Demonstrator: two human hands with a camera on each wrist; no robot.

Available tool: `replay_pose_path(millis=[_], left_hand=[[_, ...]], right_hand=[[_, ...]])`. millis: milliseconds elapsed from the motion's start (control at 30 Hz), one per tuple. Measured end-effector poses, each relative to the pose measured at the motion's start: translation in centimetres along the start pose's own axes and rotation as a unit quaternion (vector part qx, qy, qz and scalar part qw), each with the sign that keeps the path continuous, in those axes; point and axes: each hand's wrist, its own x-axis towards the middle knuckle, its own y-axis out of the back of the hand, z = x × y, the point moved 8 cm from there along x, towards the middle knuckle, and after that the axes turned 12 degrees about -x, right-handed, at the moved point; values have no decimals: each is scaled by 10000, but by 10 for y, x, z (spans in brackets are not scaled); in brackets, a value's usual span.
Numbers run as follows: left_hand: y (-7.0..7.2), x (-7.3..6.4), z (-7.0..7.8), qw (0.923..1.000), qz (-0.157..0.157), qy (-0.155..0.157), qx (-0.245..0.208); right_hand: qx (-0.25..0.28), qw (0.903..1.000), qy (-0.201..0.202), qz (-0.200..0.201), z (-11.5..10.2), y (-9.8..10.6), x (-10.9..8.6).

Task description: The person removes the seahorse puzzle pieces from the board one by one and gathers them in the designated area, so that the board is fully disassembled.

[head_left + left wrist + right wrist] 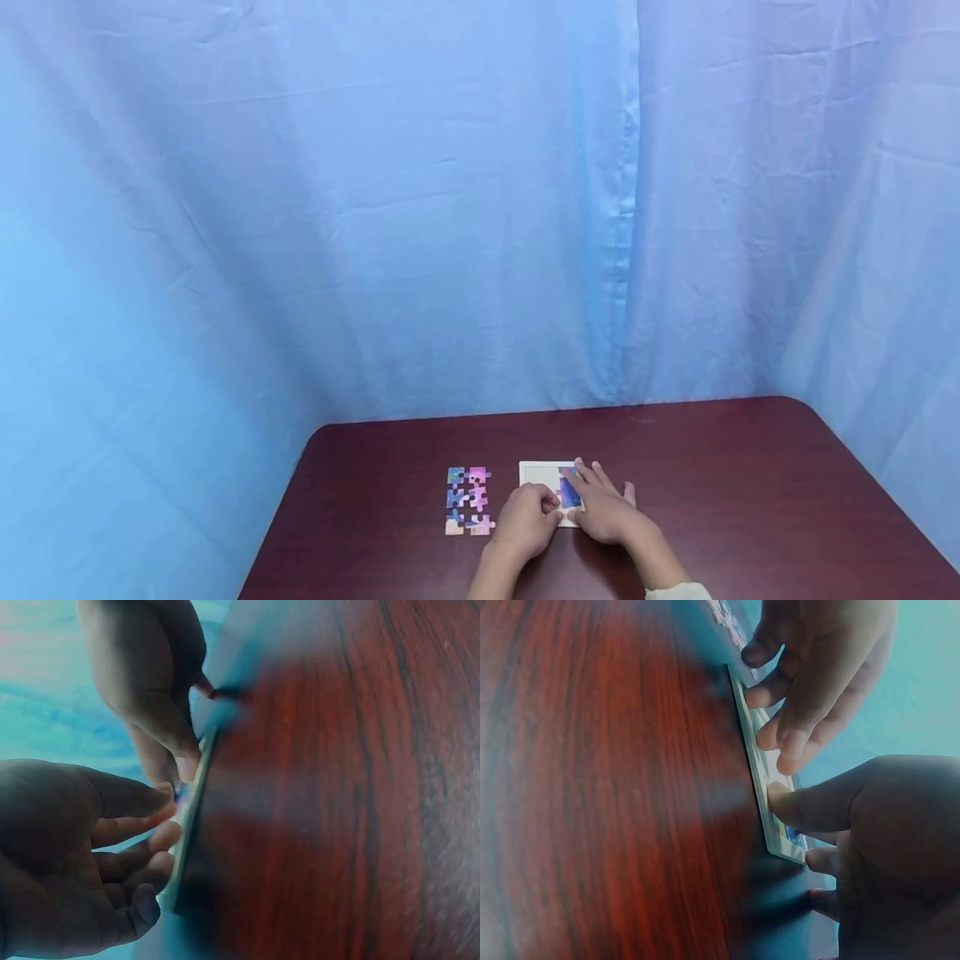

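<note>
A shallow white puzzle tray [542, 472] lies on the table with blue and purple puzzle pieces [570, 492] fitted along its right side. My left hand [525, 518] bends its fingers over the tray's near left part. Its thumb and forefinger come together at a small puzzle piece, of which a bit of pink and blue [181, 796] shows at the fingertips; the rest is hidden. My right hand [606, 510] rests across the tray's right side with fingers spread. In the right wrist view, its thumb [810, 806] presses on the tray near the left fingertips.
Left of the tray, several loose puzzle pieces [468, 500] in pink, blue and cream lie in two columns. The dark red wooden table [750, 492] reaches back to blue curtains [480, 250] hanging behind and at both sides.
</note>
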Motion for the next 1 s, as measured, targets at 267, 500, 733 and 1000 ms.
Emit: replay_pose_path(millis=[267, 500, 733, 1000], left_hand=[[-11, 6, -8, 9995, 7, 295, 74], [-11, 9, -11, 9986, -103, 505, 75], [-6, 12, -9, 9985, -37, 537, 106], [-5, 13, -11, 9984, 4, 540, 152]], right_hand=[[297, 9995, 24, -87, -3, 17, -9], [479, 9979, 85, 422, -7, 32, -9], [86, 9896, 223, 1420, -8, 58, 2], [-9, 9875, 312, 1548, -5, 55, 18]])
